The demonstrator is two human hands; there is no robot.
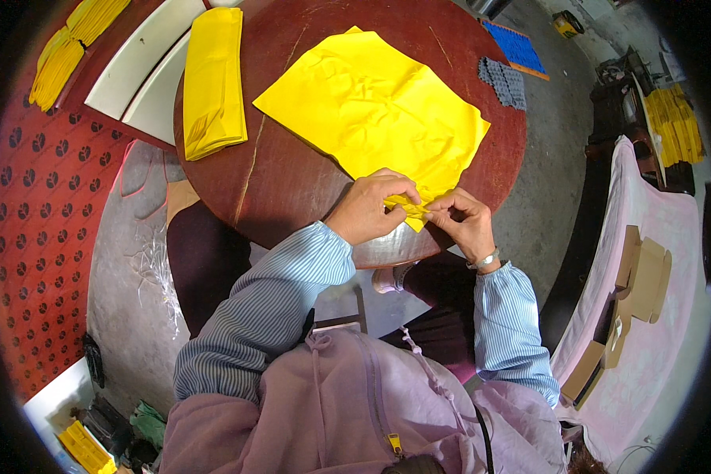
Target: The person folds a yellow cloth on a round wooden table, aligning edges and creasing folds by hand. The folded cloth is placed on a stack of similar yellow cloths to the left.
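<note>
A creased yellow sheet [379,103], of cloth or paper I cannot tell, lies spread on a round dark red table [284,186]. Its near edge is bunched close to the table's front rim. There my left hand [369,207] holds the gathered edge, with thumb and index finger curled toward each other. Just right of it, my right hand [464,225] pinches the same bunched edge between thumb and fingertips. Whether anything small is inside the folds is hidden. To the left on the table rests a folded yellow stack [215,83].
A grey bumpy pad [503,83] and a blue panel [517,49] sit at the table's right edge. Yellow bundles [59,67] hang at far left. Opened cardboard [648,276] lies on a pink cloth [648,197] at right. White threads [158,268] litter the left side.
</note>
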